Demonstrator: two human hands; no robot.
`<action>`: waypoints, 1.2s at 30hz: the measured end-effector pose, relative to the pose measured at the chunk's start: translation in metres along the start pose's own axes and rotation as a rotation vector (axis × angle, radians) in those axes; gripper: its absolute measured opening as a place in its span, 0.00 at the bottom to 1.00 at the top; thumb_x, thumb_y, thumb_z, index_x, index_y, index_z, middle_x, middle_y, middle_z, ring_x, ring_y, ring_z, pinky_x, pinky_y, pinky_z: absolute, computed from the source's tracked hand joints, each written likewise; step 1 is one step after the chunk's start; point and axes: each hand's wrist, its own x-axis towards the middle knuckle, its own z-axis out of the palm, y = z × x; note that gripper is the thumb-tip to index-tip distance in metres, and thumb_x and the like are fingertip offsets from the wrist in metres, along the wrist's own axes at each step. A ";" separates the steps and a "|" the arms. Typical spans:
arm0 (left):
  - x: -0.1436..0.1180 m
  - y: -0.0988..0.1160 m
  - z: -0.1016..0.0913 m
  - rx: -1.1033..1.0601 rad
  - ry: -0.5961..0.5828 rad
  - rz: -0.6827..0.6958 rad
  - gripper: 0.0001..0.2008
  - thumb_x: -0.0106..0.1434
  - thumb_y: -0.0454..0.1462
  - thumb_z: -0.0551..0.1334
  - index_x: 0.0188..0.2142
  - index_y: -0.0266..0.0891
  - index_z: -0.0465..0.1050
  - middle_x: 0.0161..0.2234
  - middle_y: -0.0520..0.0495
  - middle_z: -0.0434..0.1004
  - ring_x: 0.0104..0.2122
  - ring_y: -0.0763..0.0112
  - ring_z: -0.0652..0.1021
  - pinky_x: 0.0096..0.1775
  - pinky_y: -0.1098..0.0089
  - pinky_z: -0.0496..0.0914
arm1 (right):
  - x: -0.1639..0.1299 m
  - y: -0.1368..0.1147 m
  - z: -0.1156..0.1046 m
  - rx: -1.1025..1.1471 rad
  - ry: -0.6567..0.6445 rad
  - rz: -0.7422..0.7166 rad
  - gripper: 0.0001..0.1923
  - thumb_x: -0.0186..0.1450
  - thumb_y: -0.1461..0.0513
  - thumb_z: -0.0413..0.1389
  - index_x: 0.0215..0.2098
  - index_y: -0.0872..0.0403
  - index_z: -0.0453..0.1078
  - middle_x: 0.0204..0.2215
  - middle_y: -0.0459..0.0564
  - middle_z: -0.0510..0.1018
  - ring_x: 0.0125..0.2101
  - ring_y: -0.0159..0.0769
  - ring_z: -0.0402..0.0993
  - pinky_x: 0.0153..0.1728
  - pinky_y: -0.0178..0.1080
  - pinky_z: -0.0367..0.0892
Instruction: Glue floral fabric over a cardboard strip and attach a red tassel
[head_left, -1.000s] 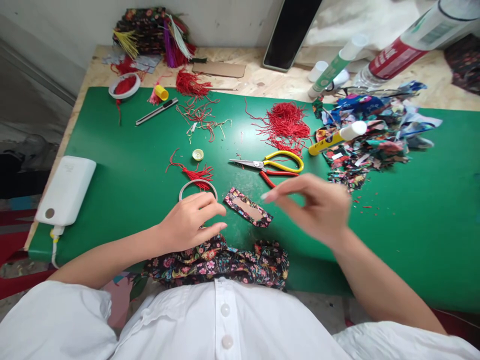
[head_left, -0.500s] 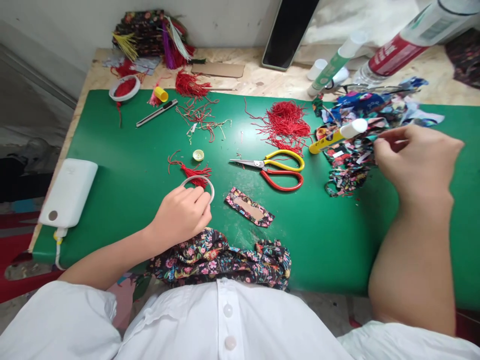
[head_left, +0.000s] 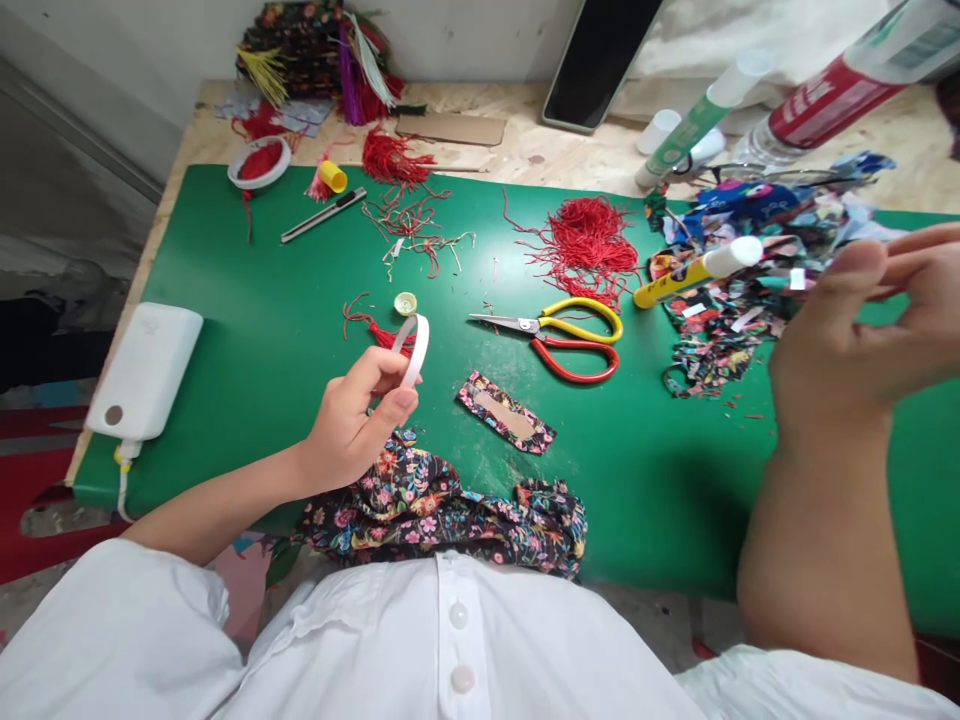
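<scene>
My left hand (head_left: 356,420) pinches a thin white tape roll (head_left: 421,350), tilted upright above a red tassel (head_left: 382,335). Over the right side of the table my right hand (head_left: 862,320) is raised with its fingers apart, nothing seen in them. Close by it lies a heap of fabric scraps (head_left: 709,340), with a small white strip (head_left: 797,279) near the thumb. Between the hands are a flower-print fabric piece with a tan centre (head_left: 508,412) and scissors (head_left: 540,325) with yellow and red handles. Bunched floral cloth (head_left: 450,515) lies at the table's front edge.
A yellow glue stick (head_left: 697,272) leans on the scraps beside red threads (head_left: 589,245). A cutter knife (head_left: 322,215) and a white power bank (head_left: 146,370) lie left. A phone (head_left: 600,65) and bottles (head_left: 832,105) stand at the back.
My left hand has turned over and lifted the tape roll upright. My right hand has moved right and its fingers have spread. A small white strip now shows by the scraps.
</scene>
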 end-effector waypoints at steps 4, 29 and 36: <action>-0.001 -0.002 0.001 -0.048 -0.040 -0.102 0.10 0.73 0.40 0.52 0.50 0.42 0.66 0.27 0.55 0.63 0.24 0.77 0.64 0.27 0.74 0.61 | 0.000 -0.054 -0.016 0.246 0.054 -0.570 0.13 0.67 0.56 0.54 0.27 0.52 0.64 0.24 0.50 0.75 0.28 0.38 0.70 0.34 0.41 0.64; 0.006 -0.001 0.009 -0.206 -0.002 -0.107 0.14 0.69 0.37 0.58 0.52 0.43 0.57 0.37 0.48 0.83 0.33 0.68 0.85 0.38 0.67 0.79 | -0.033 -0.108 -0.014 0.153 -0.530 -0.366 0.10 0.61 0.63 0.53 0.42 0.55 0.67 0.34 0.56 0.73 0.32 0.45 0.69 0.25 0.39 0.57; 0.009 0.002 0.008 -0.282 -0.005 -0.110 0.08 0.69 0.36 0.59 0.45 0.40 0.61 0.44 0.45 0.81 0.34 0.71 0.84 0.39 0.71 0.79 | -0.035 -0.112 -0.017 0.269 -0.499 -0.383 0.09 0.62 0.62 0.53 0.40 0.55 0.66 0.32 0.55 0.77 0.31 0.43 0.73 0.25 0.39 0.59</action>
